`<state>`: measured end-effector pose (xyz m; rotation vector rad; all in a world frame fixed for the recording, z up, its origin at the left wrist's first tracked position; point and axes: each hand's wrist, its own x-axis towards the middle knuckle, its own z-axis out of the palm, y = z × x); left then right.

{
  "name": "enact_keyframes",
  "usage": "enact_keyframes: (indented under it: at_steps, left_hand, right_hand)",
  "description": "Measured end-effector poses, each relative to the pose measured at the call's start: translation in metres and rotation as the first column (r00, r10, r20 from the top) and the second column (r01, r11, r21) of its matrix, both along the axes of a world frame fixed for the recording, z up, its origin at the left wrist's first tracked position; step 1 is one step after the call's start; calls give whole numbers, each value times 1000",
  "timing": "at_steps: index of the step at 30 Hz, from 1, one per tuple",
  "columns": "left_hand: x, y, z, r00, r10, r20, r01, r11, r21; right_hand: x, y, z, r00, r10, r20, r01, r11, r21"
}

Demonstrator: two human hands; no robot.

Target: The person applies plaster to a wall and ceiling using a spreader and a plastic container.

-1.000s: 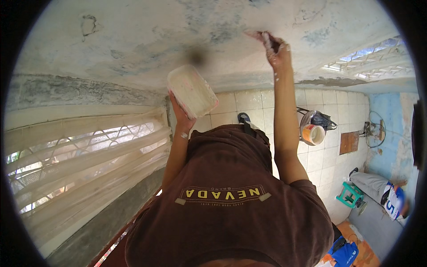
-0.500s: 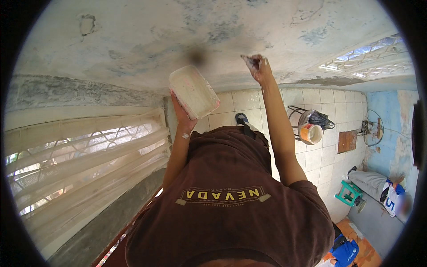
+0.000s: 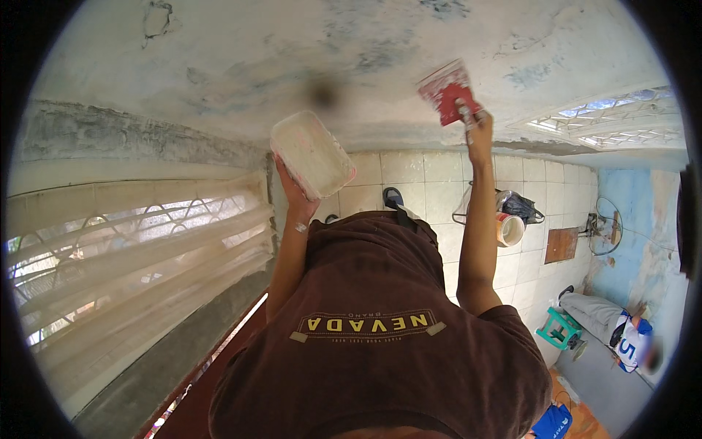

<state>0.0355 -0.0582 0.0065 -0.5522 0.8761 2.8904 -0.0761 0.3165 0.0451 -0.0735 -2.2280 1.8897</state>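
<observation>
My left hand [image 3: 296,189] grips a white rectangular plastic container [image 3: 311,150] from below and the side; pale paste smears its inside. My right hand [image 3: 475,124] is closed on a red flat scraper [image 3: 449,94], speckled with white, held up at the pale patchy wall [image 3: 373,88]. Whether the blade touches the surface I cannot tell. Both wrists show white smudges.
Right of me a chair carries an orange-white bucket [image 3: 510,230] and a black bag [image 3: 523,208] on the tiled floor [image 3: 401,168]. Further right, another person [image 3: 607,322] is beside a green stool [image 3: 556,328]. A curtained window [image 3: 124,271] is at left.
My right hand has moved right, and the scraper, seen edge-on earlier, now shows its red face. The container in my left hand has shifted slightly.
</observation>
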Motion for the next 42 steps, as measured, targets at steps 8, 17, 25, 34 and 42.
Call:
enact_keyframes:
  at_steps: [8, 17, 25, 34, 42]
  left_hand:
    - [-1, -5, -3, 1000, 7, 30, -9, 999, 39]
    - [-1, -7, 3, 996, 81, 33, -82, 996, 25]
    - [13, -9, -3, 994, 110, -19, -110, 994, 20]
    - [-6, -9, 1, 999, -7, -44, 8, 1000, 12]
    - [-1, -11, -6, 1000, 20, -8, -19, 997, 80]
  right_hand:
    - [-45, -22, -68, 995, 49, -87, -28, 974, 225]
    - [-29, 18, -96, 813, -496, -306, 542, 836, 83]
    - [13, -13, -165, 929, -107, 353, 306, 760, -574]
    - [-88, -46, -69, 985, 111, 132, 98, 271, -958]
    - [-22, 24, 87, 998, 9, -69, -68, 268, -961]
